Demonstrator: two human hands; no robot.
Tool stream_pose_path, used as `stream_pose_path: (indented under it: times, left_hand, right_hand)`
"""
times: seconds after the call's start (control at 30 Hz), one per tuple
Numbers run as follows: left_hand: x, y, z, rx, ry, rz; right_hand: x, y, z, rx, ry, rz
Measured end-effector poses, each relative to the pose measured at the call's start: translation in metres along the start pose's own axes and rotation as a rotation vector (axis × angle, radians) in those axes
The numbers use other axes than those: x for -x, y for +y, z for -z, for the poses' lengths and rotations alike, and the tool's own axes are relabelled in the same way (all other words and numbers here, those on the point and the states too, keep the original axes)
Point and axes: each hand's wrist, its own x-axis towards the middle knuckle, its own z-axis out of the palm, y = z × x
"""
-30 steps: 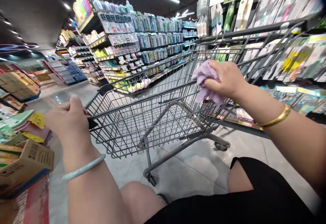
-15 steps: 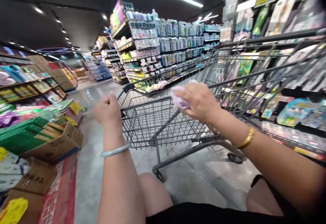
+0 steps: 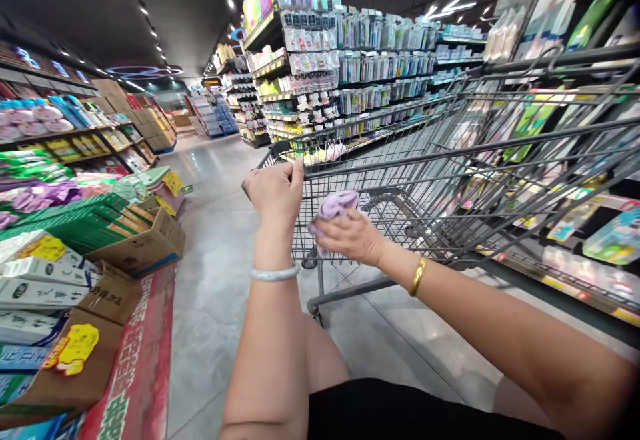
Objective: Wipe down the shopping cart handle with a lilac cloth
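Two hands up front, both at the near end of a grey wire shopping cart. Left hand on the cart's corner, fingers curled tight around the top bar. Pale green bangle on that wrist. Right hand just beside it and a little lower, fingers folded around a soft purple cloth. Cloth bunched up, poking out above the knuckles, pressed against the wire end of the cart. Gold bangle on the right wrist. Black clothing low in the middle, with a bare knee under the arms.

Shiny grey floor underneath, running far down the aisle. Cart wheel down on the floor near the knee. On the left, a low red display stand with open brown cardboard boxes full of green and white packs. Yellow tag on one box. Behind those, long shelves with pink and blue packs. Ahead, tall shelves packed with small hanging things and bottles on top. More shelves close on the right, seen through the cart's wires. Long white lights on the dark ceiling.
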Motion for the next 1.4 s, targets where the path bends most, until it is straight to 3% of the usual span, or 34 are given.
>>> stream_pose_path:
  times: [0.07, 0.17, 0.3, 0.4, 0.5, 0.57, 0.63, 0.7, 0.83, 0.93, 1.07, 1.17, 1.33, 1.4]
  left_hand:
    - [0.001, 0.003, -0.002, 0.012, -0.005, -0.018]
    - [0.004, 0.015, -0.005, 0.040, -0.018, -0.073]
    - [0.006, 0.037, -0.009, 0.089, -0.003, -0.116]
    - [0.007, 0.054, -0.012, 0.149, -0.017, -0.164]
    - [0.009, 0.068, -0.014, 0.170, -0.045, -0.182]
    - [0.011, 0.077, -0.017, 0.172, -0.043, -0.192]
    - [0.013, 0.084, -0.021, 0.187, -0.015, -0.217]
    - [0.015, 0.092, -0.025, 0.206, 0.015, -0.247]
    - [0.015, 0.105, -0.030, 0.206, -0.010, -0.258]
    - [0.014, 0.113, -0.032, 0.215, -0.025, -0.251]
    - [0.015, 0.124, -0.033, 0.223, -0.027, -0.253]
    - [0.017, 0.133, -0.035, 0.248, -0.041, -0.285]
    - [0.019, 0.146, -0.039, 0.279, -0.023, -0.307]
    - [0.018, 0.150, -0.042, 0.286, -0.013, -0.300]
  right_hand:
    - [0.016, -0.003, -0.001, -0.021, -0.037, 0.115]
    - [0.012, 0.005, 0.012, 0.028, -0.011, 0.169]
    - [-0.016, 0.023, 0.026, 0.120, 0.133, -0.060]
    - [-0.010, 0.008, 0.011, 0.059, 0.079, -0.138]
    - [0.022, -0.021, -0.011, -0.008, 0.028, 0.027]
    - [0.041, -0.027, -0.014, -0.026, 0.003, 0.090]
    - [0.050, -0.013, 0.000, -0.025, 0.011, 0.085]
    - [0.047, 0.015, 0.026, 0.005, 0.061, 0.011]
    - [0.039, 0.060, 0.070, 0.171, 0.156, -0.298]
    - [0.058, 0.049, 0.066, 0.215, 0.131, -0.201]
    - [0.103, 0.014, 0.043, 0.100, -0.032, -0.014]
    - [0.114, 0.025, 0.054, 0.114, -0.048, -0.024]
    - [0.089, 0.095, 0.109, 0.192, 0.171, -0.411]
    - [0.085, 0.102, 0.114, 0.168, 0.173, -0.501]
